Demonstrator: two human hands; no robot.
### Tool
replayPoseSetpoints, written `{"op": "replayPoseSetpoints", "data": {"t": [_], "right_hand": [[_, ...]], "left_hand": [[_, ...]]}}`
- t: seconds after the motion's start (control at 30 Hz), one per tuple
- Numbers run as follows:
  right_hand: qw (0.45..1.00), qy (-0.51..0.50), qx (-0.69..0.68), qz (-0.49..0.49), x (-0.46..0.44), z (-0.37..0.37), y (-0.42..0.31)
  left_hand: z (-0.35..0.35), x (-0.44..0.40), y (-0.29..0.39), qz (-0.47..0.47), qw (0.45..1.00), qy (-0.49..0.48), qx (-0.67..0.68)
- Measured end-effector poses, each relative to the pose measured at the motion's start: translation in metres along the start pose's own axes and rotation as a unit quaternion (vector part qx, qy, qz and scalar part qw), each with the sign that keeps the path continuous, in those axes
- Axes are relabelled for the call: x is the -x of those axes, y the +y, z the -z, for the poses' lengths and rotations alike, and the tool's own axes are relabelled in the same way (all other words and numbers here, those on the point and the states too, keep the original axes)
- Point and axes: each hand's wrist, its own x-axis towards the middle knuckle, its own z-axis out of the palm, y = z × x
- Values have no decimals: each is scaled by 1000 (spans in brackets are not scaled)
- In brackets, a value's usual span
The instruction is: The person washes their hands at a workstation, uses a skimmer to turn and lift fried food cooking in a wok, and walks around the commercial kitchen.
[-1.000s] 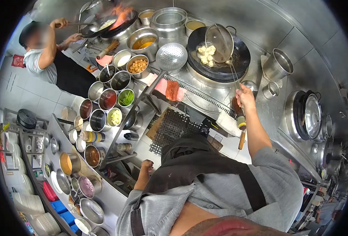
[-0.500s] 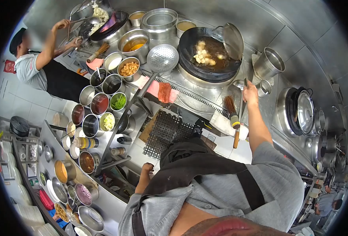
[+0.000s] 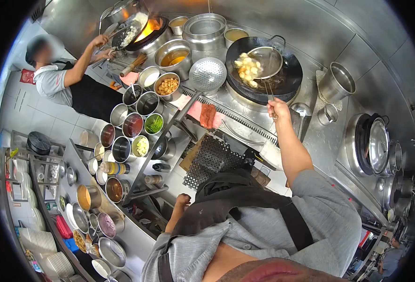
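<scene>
My right hand (image 3: 278, 110) is closed around the handle of a round mesh strainer (image 3: 275, 63), tilted inside the black wok (image 3: 294, 77). Pale yellow food pieces (image 3: 246, 70) lie against the strainer's left side, over the wok. What kind of food it is, I cannot tell. Oil shows at the wok's bottom. A ladle (image 3: 301, 110) rests on the steel counter right of my hand. My left hand (image 3: 183, 200) hangs low beside my apron, its fingers curled, with nothing visible in it.
A perforated skimmer (image 3: 207, 74) rests left of the wok, its handle jutting past the counter edge. Pots of ingredients, including chopped greens (image 3: 154, 124), crowd the left side. A co-worker (image 3: 59, 84) cooks over an open flame (image 3: 149, 30). A steel pot (image 3: 336, 82) stands right.
My right hand has moved from beside the ladle to the strainer's handle. The strainer, earlier upright at the wok's right, now lies lower beside the food. My left hand stays low.
</scene>
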Motion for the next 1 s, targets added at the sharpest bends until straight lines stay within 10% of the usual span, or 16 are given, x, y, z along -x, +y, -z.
{"op": "replayPoseSetpoints", "data": {"t": [1.0], "right_hand": [[844, 202, 456, 196, 16, 88, -57]], "left_hand": [[3, -42, -19, -29, 998, -41, 43]]}}
